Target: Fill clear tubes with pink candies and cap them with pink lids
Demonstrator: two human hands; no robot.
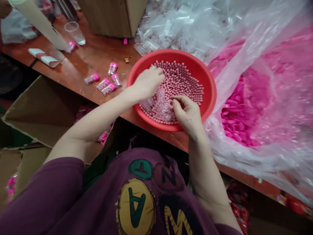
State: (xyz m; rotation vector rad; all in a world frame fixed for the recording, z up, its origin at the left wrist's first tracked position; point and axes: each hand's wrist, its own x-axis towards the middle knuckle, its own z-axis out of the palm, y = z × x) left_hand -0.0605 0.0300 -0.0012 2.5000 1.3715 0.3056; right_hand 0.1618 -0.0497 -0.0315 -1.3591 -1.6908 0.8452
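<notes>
A red basin [212, 94] on the table holds many small pink beads [182, 76]. Several clear plastic bottles [163, 109] lie on the beads at the near side of the basin. My left hand [150, 81] is over the beads at the basin's left, its fingers curled; whatever may be inside them is hidden. At the right, my right hand [188, 114] is beside the clear bottles, thumb and fingers drawn together. I cannot make out what, if anything, lies between them. Left of the basin, several filled bottles with pink caps [109, 88] lie on the table.
Clear empty containers [171, 29] are heaped behind the basin. A plastic bag [221, 81] of pink caps [238, 114] stands to the right. A cardboard box [110, 16], a clear cup [74, 32] and a white-and-red packet [44, 58] are farther back. Below the edge is an open carton [34, 111].
</notes>
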